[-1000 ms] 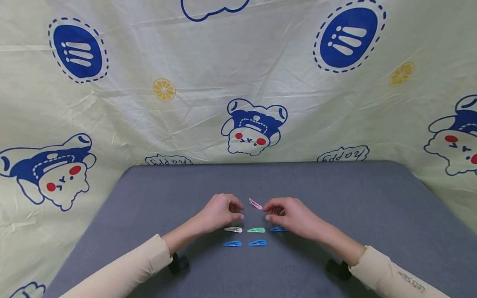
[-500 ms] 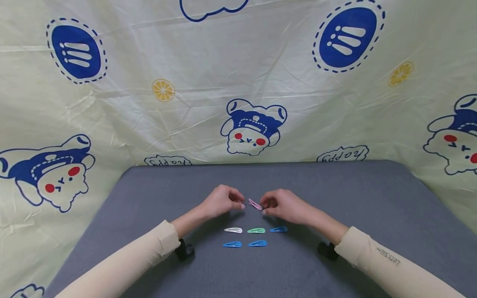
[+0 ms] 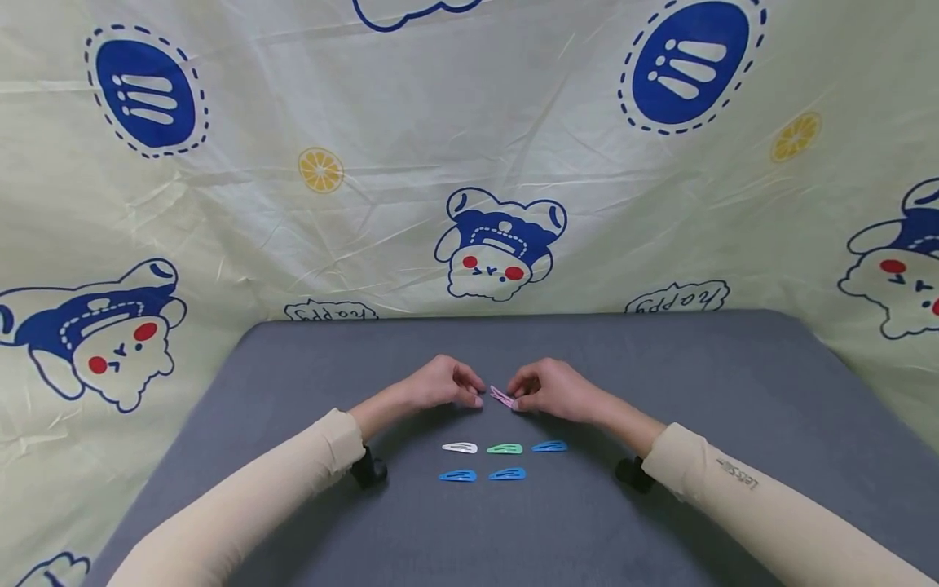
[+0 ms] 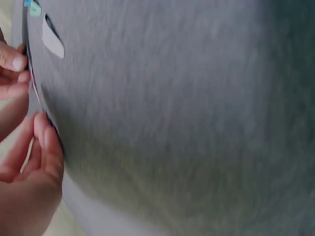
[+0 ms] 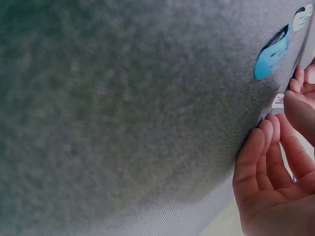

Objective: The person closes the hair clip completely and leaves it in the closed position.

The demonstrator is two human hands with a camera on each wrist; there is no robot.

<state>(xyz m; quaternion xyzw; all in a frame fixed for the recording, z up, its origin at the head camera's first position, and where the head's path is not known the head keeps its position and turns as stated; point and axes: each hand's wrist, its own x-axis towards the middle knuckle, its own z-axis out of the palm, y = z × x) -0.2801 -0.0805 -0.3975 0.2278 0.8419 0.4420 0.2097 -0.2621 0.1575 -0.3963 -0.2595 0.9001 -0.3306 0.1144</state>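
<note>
A pink hair clip lies slanted on the grey table between the two hands. My right hand is at its right end, thumb tip against or just over the clip, fingers loosely bent. In the right wrist view a gap shows between the thumb and fingers of the right hand. Close to the clip's left end, my left hand hovers low with relaxed fingers and nothing held. Nearer the body lie a white hair clip, a green hair clip and a blue hair clip in a row.
Two more blue clips, a left one and a right one, form a second row closer to the body. Behind the table hangs a patterned cloth. Dark wrist devices sit under both sleeves.
Both hands have moved forward, away from the rows of clips, to either side of the pink clip. The right thumb has come to its end. The blue clip at right is uncovered.
</note>
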